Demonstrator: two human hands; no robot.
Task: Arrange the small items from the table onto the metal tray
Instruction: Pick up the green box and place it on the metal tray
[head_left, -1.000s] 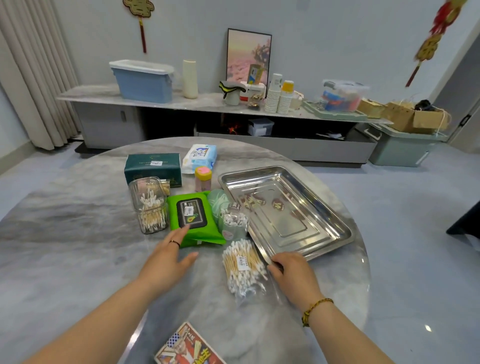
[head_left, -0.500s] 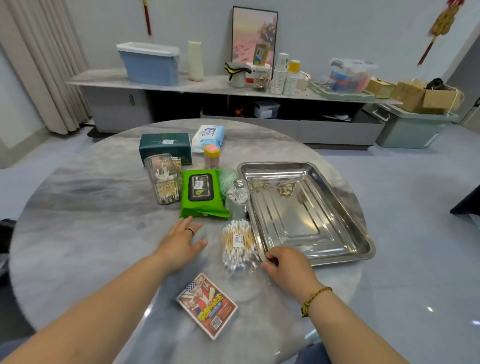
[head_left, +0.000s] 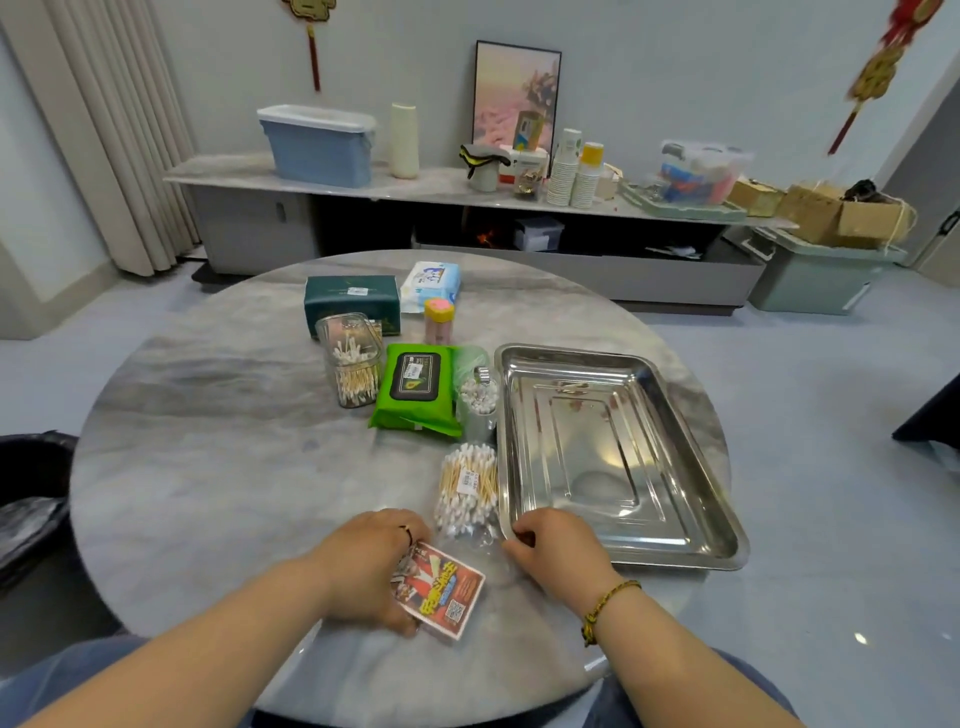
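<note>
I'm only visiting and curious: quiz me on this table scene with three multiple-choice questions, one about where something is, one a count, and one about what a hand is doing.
1. Where is the red card pack?
A) on the metal tray
B) in the left hand's grip, at the table's near edge
C) at the table's far edge

2. How many items lie on the metal tray?
A) none
B) two
C) five

3. What is the right hand doing?
A) lying flat on the table
B) gripping the tray's near corner
C) raised in the air

Answers: 1 B, fingers and thumb curl round the pack; 2 A, only bare metal shows; 3 B, fingers curl at the rim.
</note>
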